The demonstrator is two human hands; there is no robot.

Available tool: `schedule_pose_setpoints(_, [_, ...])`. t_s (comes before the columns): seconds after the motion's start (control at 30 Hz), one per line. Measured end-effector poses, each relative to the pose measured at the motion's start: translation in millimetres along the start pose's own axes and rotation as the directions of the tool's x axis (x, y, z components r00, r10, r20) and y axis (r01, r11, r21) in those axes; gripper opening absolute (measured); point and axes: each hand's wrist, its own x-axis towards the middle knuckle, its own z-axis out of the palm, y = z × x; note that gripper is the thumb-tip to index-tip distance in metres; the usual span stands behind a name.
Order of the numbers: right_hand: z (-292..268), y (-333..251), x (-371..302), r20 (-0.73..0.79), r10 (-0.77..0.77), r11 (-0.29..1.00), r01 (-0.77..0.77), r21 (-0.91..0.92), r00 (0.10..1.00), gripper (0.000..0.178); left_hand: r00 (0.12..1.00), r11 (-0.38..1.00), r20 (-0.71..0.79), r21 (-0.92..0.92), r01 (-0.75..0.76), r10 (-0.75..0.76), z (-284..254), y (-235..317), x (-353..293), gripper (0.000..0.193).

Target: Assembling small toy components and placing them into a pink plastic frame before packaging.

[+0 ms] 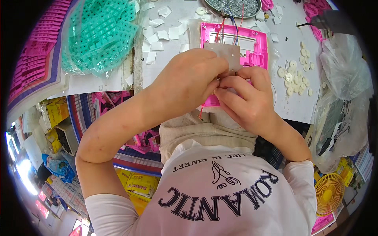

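A pink plastic casing point(260, 49) lies on the white worktop in front of me. Over it is a flat grey-brown board point(233, 55), with red, blue and pale wires point(236, 33) running up from its far edge. My left hand point(193, 76) is closed at the board's near left edge, thumb and fingers pinching there. My right hand point(252, 96) meets it from the right, its fingers closed near the board's lower corner; what they pinch is hidden. A red wire point(202, 112) hangs below the hands, over the casing's near edge.
A clear bag of green keypads point(100, 37) lies left, beside stacked pink parts point(41, 43). White paper pieces point(173, 33) are scattered behind my left hand. A tray of screws point(232, 6) stands at the back, white wheels point(293, 80) and an electric screwdriver point(330, 21) at the right.
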Motion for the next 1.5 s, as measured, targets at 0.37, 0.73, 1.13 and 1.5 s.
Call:
schedule_pose_setpoints(0.37, [1, -1, 3, 0.096, -0.002, 0.999, 0.007, -0.048, 0.995, 0.012, 0.997, 0.999, -0.067, 0.024, -0.031, 0.032, 12, -4, -10, 0.028])
schedule_pose_setpoints(0.73, [-15, -2, 5, 0.278, -0.003, 0.998, 0.02, -0.059, 0.961, 0.018, 0.926, 0.863, 0.047, -0.346, 0.367, -0.375, -12, -1, 5, 0.017])
schedule_pose_setpoints(1.13, [-9, -7, 1, 0.241, 0.061, 0.996, -0.041, -0.085, 0.969, 0.037, 0.824, 0.807, -0.062, -0.254, 0.533, -0.564, 45, 55, -88, 0.008])
schedule_pose_setpoints(1.5, [-28, -7, 10, 0.514, 0.01, 0.999, 0.015, -0.045, 0.858, 0.057, 0.759, 0.53, -0.113, -0.78, 0.332, -0.641, 1, 17, -30, 0.017])
